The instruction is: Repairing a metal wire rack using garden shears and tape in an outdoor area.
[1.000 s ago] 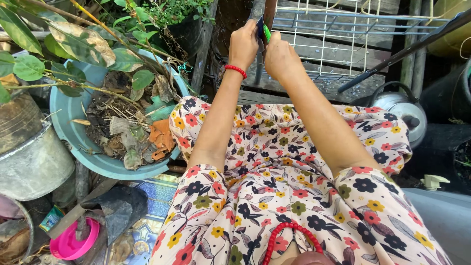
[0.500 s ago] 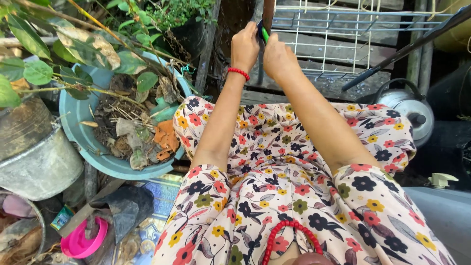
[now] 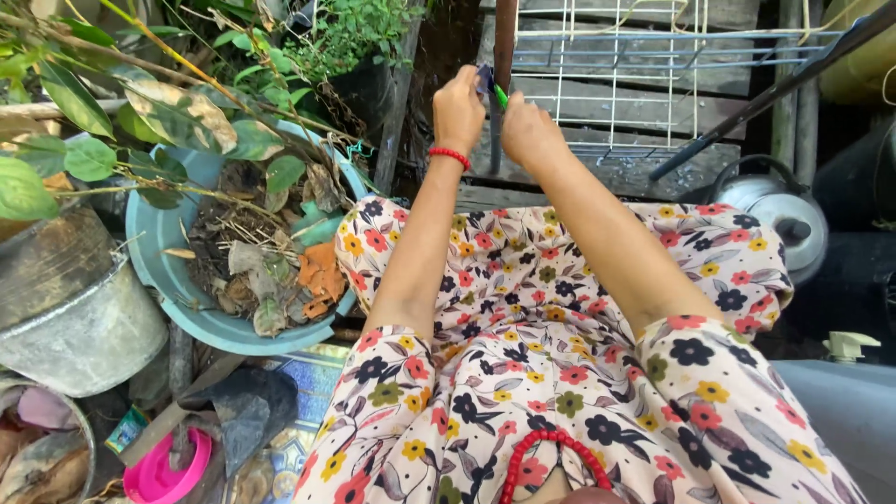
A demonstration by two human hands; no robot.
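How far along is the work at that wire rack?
Done: nothing finished that shows. In hand: both the left hand and right hand pinch a small green piece against the dark post beside the wire rack. Left: cannot tell; their fingers hide the joint.

Cream floral dress [image 3: 560, 373], red bead bracelet [image 3: 450, 156] and red bead necklace [image 3: 551, 457].

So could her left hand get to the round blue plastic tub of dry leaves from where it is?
Probably yes: the left hand is busy on the small green piece, but nothing blocks the blue tub below-left.
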